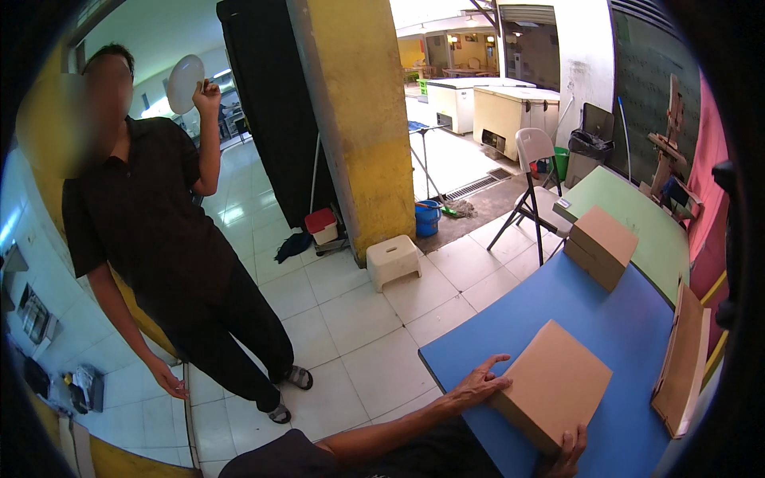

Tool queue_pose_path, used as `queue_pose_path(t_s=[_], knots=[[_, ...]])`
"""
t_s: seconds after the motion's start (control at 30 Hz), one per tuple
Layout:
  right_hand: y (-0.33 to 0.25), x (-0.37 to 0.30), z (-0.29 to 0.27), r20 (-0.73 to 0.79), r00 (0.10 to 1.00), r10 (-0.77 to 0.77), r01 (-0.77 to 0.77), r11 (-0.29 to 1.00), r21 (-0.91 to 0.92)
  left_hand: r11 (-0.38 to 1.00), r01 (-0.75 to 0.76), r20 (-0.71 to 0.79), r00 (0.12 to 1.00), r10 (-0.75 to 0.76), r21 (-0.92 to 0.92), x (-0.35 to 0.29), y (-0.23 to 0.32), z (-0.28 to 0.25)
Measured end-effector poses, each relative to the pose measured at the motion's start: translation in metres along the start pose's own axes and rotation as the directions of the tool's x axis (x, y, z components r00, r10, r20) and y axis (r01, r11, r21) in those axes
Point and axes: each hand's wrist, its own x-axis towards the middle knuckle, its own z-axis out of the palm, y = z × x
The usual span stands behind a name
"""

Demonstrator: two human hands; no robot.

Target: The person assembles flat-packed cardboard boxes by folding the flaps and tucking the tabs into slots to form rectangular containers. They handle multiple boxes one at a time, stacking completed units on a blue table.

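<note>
A closed brown cardboard box (562, 378) rests on the blue tabletop (462, 346) in front of me. My left hand (480, 384) is at its left edge, the index finger stretched out and the other fingertips against the cardboard. Around its near right corner my right hand (570, 452) curls, fingers on the side and the palm partly out of sight. Between the two hands the box is held. Farther along the table sits a second brown cardboard box (602, 245), touched by neither hand.
A person in dark clothes (159, 223) stands at the left, raising a white plate (185, 84). On the floor are a white stool (393, 261) and a folding chair (538, 179). A green tabletop (637, 211) adjoins the blue one; a flat brown panel (681, 362) stands at the right edge.
</note>
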Motion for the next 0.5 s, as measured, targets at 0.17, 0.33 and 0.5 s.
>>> queue_pose_path(t_s=[0.17, 0.33, 0.5], knots=[[0.017, 0.000, 0.017, -0.113, 0.993, -0.017, 0.026, 0.996, 0.081, 1.000, -0.029, 0.064, 0.997, 0.030, -0.006, 0.002, -0.006, 0.001], [0.037, 0.005, 0.031, -0.220, 0.975, -0.012, 0.035, 0.994, 0.101, 0.997, -0.032, 0.123, 0.992, 0.022, 0.077, -0.001, 0.004, 0.000], [0.029, 0.013, 0.015, -0.168, 0.986, 0.023, -0.010, 0.997, 0.074, 0.994, -0.022, 0.168, 0.986, 0.004, 0.106, 0.002, 0.010, -0.003]])
